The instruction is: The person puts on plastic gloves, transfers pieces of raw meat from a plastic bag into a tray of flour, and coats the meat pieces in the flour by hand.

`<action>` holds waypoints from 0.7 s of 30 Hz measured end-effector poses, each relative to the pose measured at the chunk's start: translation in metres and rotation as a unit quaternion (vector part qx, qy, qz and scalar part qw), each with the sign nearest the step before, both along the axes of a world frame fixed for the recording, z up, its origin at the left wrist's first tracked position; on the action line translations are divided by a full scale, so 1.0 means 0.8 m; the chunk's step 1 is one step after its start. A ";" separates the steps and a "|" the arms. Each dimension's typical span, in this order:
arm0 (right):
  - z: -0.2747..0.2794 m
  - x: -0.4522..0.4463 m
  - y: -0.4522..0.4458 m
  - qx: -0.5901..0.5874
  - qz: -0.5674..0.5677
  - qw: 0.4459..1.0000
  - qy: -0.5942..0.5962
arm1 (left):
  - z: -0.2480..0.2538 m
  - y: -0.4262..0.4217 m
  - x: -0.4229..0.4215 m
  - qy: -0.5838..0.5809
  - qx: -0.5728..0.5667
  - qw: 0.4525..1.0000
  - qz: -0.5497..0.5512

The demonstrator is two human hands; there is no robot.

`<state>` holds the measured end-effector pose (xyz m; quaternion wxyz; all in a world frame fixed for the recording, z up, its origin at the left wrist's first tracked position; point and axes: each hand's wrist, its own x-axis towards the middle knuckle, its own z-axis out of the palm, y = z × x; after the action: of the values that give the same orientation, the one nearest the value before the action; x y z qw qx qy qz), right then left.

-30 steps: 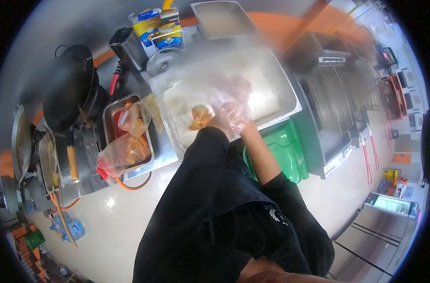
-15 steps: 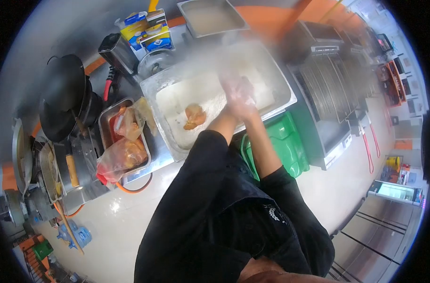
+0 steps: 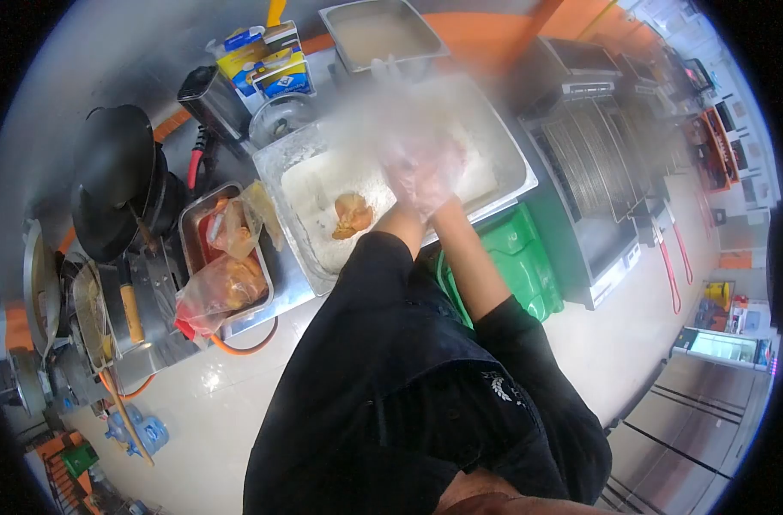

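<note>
Hands [image 3: 421, 170], gloved, meet over the pan [image 3: 278, 190], their grasp blurred.

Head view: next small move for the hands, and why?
I'd probably shift the gloved hands left to the brown piece: it lies apart from them in the metal tray, its top mostly bare of the white powder. Haze hides whether they hold something.
</note>
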<state>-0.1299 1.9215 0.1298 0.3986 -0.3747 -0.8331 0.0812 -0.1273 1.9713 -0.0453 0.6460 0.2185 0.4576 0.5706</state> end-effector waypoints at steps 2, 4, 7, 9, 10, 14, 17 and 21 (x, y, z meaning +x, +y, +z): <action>0.001 -0.001 0.004 0.001 0.002 1.000 -0.004 | 0.003 0.001 0.003 0.006 0.003 1.000 -0.003; 0.001 -0.001 0.007 -0.002 0.002 1.000 -0.009 | 0.005 0.003 0.005 0.012 0.006 1.000 -0.004; -0.001 0.007 0.012 -0.019 -0.004 0.999 -0.025 | 0.010 0.008 0.008 0.022 0.015 1.000 -0.006; 0.000 0.016 0.014 -0.042 -0.007 0.998 -0.041 | 0.013 0.021 0.002 0.034 0.024 0.999 -0.002; 0.001 0.021 0.014 -0.053 -0.011 0.998 -0.044 | 0.015 0.033 -0.007 0.044 0.031 0.999 0.006; -0.002 0.030 0.000 -0.082 -0.028 0.996 0.009 | 0.042 0.066 -0.043 0.064 0.050 0.996 0.023; 0.005 0.009 -0.021 -0.166 -0.031 0.977 0.128 | 0.028 0.060 -0.049 0.065 0.043 0.997 0.019; 0.019 -0.020 -0.027 -0.273 -0.019 0.923 0.270 | 0.020 0.037 -0.039 0.068 0.027 0.997 0.002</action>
<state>-0.1460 1.8999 0.1447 0.4924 -0.4485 -0.6319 0.3963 -0.1583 2.0010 -0.0296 0.6059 0.2731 0.4859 0.5676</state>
